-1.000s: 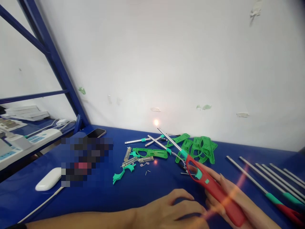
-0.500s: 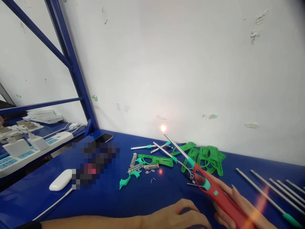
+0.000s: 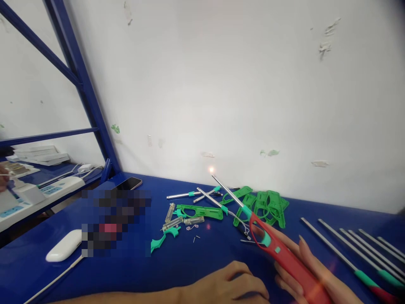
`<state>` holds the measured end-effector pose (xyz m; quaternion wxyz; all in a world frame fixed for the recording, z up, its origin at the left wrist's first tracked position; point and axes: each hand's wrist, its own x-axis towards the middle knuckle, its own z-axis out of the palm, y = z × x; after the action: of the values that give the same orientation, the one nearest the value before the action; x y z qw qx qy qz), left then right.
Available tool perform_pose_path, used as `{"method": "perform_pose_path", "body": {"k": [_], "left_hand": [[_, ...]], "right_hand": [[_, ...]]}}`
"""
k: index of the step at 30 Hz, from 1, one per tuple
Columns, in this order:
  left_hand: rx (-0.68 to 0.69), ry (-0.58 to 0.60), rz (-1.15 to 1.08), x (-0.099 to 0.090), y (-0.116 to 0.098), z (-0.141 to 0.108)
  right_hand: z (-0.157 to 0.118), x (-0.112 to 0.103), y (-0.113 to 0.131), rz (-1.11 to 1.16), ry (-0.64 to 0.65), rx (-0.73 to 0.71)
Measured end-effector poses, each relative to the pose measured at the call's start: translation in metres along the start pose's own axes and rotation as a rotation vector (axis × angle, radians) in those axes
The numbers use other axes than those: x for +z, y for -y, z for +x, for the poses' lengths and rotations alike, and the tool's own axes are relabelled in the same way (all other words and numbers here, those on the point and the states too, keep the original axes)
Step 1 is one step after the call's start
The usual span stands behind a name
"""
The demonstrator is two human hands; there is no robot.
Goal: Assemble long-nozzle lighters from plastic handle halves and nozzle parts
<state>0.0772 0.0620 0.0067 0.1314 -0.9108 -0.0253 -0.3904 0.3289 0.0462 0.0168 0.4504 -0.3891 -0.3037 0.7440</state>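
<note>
My right hand (image 3: pixel 300 266) is wrapped round the red handle of a long-nosed gas lighter (image 3: pixel 292 259). Its metal tube slants up to the left, and a small bright flame (image 3: pixel 211 169) glows at the tip; the turquoise trigger shows by my fingers. My left hand (image 3: pixel 232 283) rests on the blue table, fingers loosely bent and apart, with its lower part cut off by the frame edge. Beyond both hands lie green handle shells (image 3: pixel 265 204), turquoise triggers (image 3: pixel 172 232), clear fuel tanks (image 3: pixel 172 223) and loose metal tubes with wires (image 3: pixel 210 198).
Several assembled lighters (image 3: pixel 335 245) lie in a row at the right. A phone (image 3: pixel 129 184), a white case (image 3: pixel 65 245) and a cable (image 3: pixel 50 278) are on the left, beside a blurred-out patch. Power strips (image 3: pixel 41 198) stand behind the blue frame post (image 3: pixel 85 101). The white wall rises behind the table.
The view has shifted a little, so the things on the table sit slightly further left. My right hand still holds the lit lighter, and my left hand stays on the table.
</note>
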Motion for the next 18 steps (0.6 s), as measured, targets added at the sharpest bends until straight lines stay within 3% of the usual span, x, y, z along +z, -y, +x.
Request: {"method": "perform_pose_path", "body": {"k": [6,10,18], "left_hand": [[-0.091,-0.038,-0.113,-0.016,-0.008,0.019],[-0.191,-0.028,-0.154,-0.017,-0.016,0.020],[-0.236,-0.052,-0.181,-0.016,-0.020,0.022]], "right_hand": [[-0.006,0.004,0.004,-0.025,0.052,-0.051],[-0.010,0.009,0.013,-0.034,0.065,-0.070],[-0.007,0.018,0.020,-0.036,0.121,-0.085]]}}
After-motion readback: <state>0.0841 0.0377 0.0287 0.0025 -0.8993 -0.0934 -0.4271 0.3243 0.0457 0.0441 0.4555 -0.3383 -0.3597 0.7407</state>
